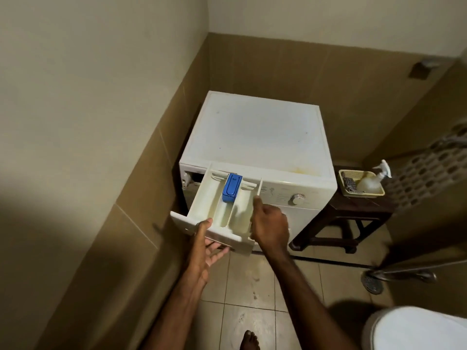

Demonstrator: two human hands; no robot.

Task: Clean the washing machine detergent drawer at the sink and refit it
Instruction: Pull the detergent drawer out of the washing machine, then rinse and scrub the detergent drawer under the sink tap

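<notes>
A white detergent drawer (pixel 214 205) sticks far out of the top left of the white washing machine (pixel 257 137). It has cream compartments and a blue insert (pixel 232 186) in the middle one. My left hand (pixel 209 246) is under the drawer's front panel, thumb on its top edge and fingers beneath, gripping it. My right hand (pixel 270 223) is at the drawer's right side wall with curled fingers and the thumb pointing up along the wall. Its fingertips are hidden.
A dark wooden stool (pixel 353 218) stands right of the machine, carrying a cream basket (pixel 379 192) with a spray bottle (pixel 374 178). A toilet lid (pixel 417 329) is at lower right, a floor drain (pixel 372 284) and metal rail beside it. Tiled walls close in on the left.
</notes>
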